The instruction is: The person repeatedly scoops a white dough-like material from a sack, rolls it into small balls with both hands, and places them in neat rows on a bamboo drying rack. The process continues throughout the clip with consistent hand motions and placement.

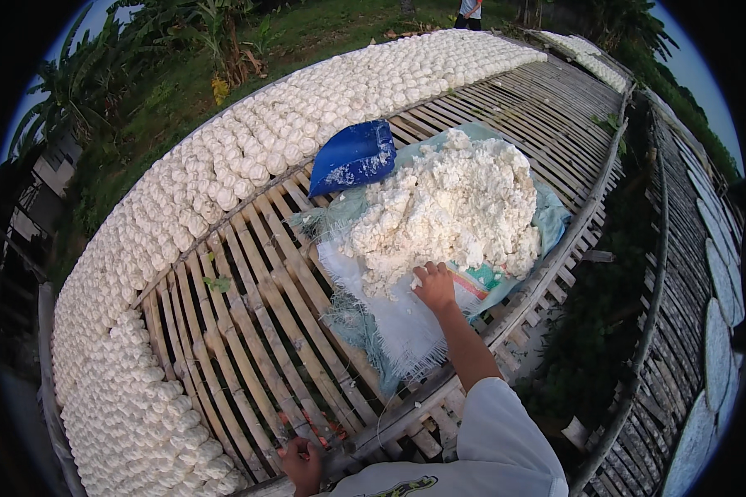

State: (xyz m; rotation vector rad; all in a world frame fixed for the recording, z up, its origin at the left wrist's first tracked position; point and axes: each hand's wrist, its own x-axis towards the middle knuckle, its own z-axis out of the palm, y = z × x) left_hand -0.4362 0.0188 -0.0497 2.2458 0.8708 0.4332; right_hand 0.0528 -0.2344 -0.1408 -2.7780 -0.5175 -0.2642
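A large mound of white crumbly material lies on frayed pale sacks spread over a slatted bamboo platform. My right hand is at the mound's near edge, fingers curled onto some of that white material. Beside the mound, on its upper left, sits a blue plastic scoop dusted with white bits. At the bottom, near the platform's front rail, my left hand has curled fingers; I cannot make out what, if anything, is inside them.
Dense rows of white lumps cover the platform's left and far sides. A second bamboo rack on the right bears pale flat sheets, across a gap with plants below. A person stands beyond the far edge. Banana plants grow behind.
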